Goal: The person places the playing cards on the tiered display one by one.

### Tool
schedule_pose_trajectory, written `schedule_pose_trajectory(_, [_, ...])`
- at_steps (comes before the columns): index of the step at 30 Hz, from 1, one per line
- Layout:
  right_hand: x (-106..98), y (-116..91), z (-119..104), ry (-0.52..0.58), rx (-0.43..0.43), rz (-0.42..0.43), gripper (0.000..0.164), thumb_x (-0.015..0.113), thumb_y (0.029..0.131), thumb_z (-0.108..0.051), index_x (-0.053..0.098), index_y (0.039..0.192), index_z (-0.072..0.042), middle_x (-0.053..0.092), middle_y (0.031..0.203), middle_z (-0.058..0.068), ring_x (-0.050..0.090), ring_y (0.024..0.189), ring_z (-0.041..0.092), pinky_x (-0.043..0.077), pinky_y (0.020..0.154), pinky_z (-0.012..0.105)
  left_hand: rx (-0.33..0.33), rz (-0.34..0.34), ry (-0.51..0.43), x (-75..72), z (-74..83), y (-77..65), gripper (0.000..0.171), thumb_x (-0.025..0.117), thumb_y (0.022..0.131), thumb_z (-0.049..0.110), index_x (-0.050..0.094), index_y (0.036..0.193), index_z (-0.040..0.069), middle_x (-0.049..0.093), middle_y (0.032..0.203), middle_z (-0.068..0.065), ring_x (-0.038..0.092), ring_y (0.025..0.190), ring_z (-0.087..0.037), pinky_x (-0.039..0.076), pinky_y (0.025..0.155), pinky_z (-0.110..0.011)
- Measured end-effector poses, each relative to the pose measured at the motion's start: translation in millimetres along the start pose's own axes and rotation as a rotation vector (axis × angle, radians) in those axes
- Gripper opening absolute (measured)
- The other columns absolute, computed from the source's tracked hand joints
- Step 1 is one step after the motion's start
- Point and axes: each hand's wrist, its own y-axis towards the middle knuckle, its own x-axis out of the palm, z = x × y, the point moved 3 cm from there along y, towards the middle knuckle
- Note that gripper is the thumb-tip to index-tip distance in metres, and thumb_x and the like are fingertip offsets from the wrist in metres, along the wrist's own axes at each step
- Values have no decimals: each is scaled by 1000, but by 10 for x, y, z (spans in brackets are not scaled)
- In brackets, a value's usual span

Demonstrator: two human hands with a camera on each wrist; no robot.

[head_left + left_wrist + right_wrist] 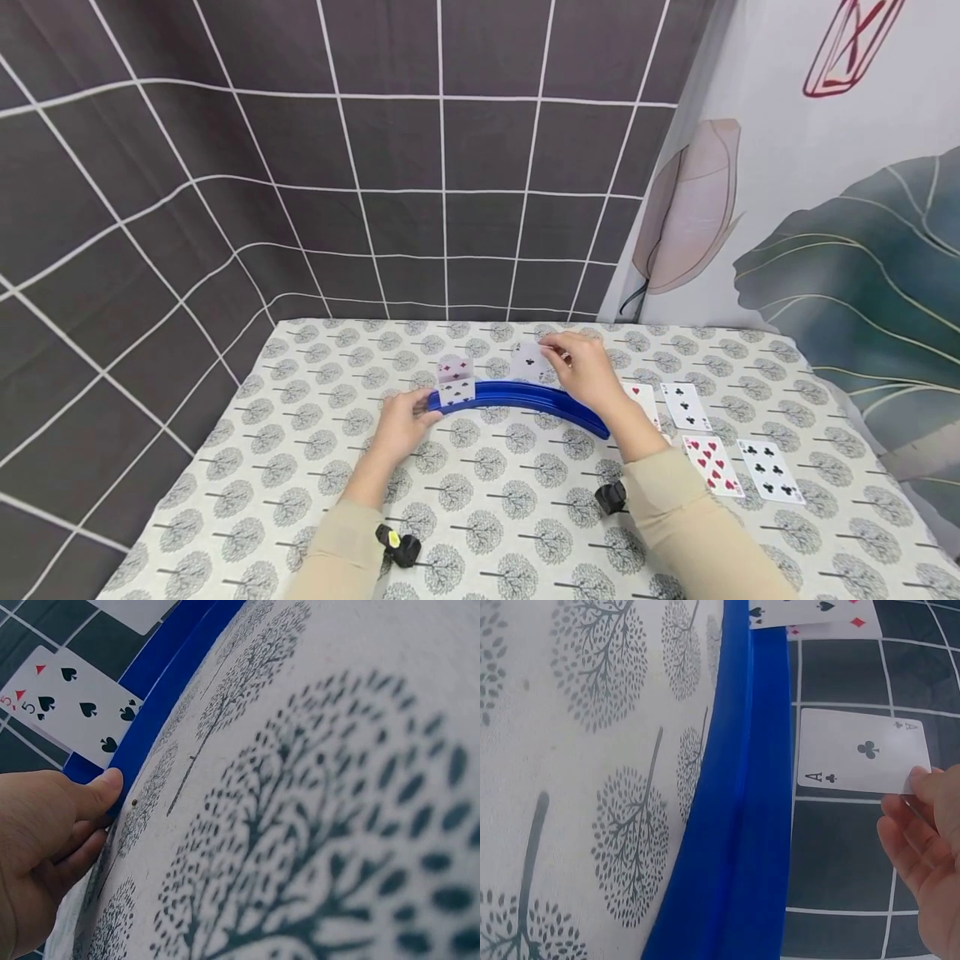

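A curved blue card holder (pixel 525 392) lies on the tablecloth. My left hand (pixel 397 425) grips its left end, with the thumb (pixel 105 791) on the front side. Two cards stand overlapping in the slot near that end: a five of spades (pixel 79 724) in front and a red five of diamonds (pixel 452 367) behind. Between thumb and fingers, my right hand (pixel 581 371) pinches an ace of clubs (pixel 840 750) by a corner. The ace is upright above the holder's middle, facing me; in the right wrist view it appears apart from the slot.
Right of the holder, face-up cards lie in two rows: a clubs card (pixel 684 407), a hearts card (pixel 641 402) partly covered by my right arm, another hearts card (pixel 712 467) and a six of clubs (pixel 771 472). A dark grid-patterned curtain (pixel 480 142) hangs behind the table.
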Motion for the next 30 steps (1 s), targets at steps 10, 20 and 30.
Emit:
schedule_pose_trajectory(10, [110,34,-54,19,-3,-28,11,72,93,-2,75,102,1,76,98,13,72,79,24,63,68,33,1,3,-2,-6,5,0,46,79,86,10,65,128,-2,73,114,-18,70,107,-32,53,103,-46])
schedule_pose_trajectory(20, [99,54,-98,16,-8,-25,10,72,93,-2,75,102,0,75,95,13,72,78,24,63,68,34,10,13,-6,-5,1,3,46,79,86,9,65,129,-2,73,114,-19,71,106,-32,55,100,-44])
schedule_pose_trajectory(30, [112,44,-104,21,-13,-43,10,72,92,-1,75,101,0,76,96,12,71,77,24,63,67,32,-1,6,-18,1,-12,4,45,79,86,9,66,128,0,73,113,-17,71,105,-31,55,101,-44])
